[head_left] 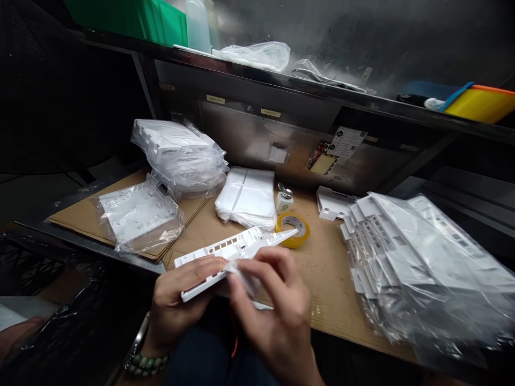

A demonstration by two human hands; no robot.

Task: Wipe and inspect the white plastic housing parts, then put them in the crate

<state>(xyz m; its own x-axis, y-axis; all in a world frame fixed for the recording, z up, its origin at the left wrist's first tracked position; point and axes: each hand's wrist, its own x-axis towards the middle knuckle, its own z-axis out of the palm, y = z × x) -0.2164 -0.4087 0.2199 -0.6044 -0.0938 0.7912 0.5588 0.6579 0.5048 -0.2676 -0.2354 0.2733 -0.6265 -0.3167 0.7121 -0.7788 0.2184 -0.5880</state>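
Note:
My left hand [181, 303] grips a flat white plastic panel [229, 252] with small square cut-outs, holding it by its near left end above the front edge of the bench. My right hand [271, 305] pinches a small white cloth or wipe [241, 276] against the panel's near side. The panel is tilted, with its far end pointing toward a roll of yellow tape [295, 229].
A cardboard-covered bench [325, 268] carries bagged white panels [183, 155] at back left, one bagged panel [139, 214] in front of them, a stack of white cloths [249, 198], a small bottle [284, 200], and a large bagged stack of panels [422, 262] at right. A shelf [281, 80] runs overhead.

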